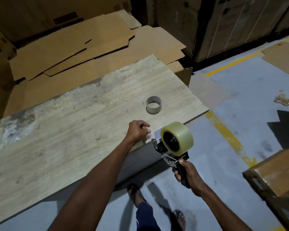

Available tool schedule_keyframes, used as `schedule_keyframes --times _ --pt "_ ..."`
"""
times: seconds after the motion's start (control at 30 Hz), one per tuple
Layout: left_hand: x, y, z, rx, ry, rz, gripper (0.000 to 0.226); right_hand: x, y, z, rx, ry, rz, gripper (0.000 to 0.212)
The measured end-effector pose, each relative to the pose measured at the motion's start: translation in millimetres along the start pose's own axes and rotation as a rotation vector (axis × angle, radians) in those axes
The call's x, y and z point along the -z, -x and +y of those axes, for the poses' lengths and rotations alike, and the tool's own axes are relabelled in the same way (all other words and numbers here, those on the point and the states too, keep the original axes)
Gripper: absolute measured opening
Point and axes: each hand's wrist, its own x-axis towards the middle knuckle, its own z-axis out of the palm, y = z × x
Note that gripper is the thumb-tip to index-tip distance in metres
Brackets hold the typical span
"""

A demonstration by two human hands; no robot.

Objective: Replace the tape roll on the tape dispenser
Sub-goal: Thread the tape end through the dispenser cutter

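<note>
A full roll of clear tape (182,139) sits on the hub of a black and metal tape dispenser (168,155), just off the table's near right corner. My right hand (188,177) grips the dispenser's handle from below. My left hand (138,130) rests on the table edge just left of the dispenser, fingers pinched on a strip of clear tape that runs to the dispenser's front. An empty cardboard tape core (153,105) stands on the table beyond both hands.
The worn wooden table (57,130) fills the left and middle. Flattened cardboard sheets (90,47) are stacked behind it, and boxes (274,172) stand at the right. The grey floor has yellow lines (227,135). My sandalled feet (135,194) are below.
</note>
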Motion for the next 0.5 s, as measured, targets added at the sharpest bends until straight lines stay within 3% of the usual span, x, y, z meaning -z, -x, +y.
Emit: schedule_keyframes --times 0.4,0.5 --pt "-20 -13 -20 -0.272 -0.195 -0.085 0.03 -1 -27 25 -0.077 -0.016 0.064 0.035" --pt "-24 -8 -27 -0.333 -0.222 0.02 0.036 -5 -29 25 -0.073 -0.014 0.041 0.039"
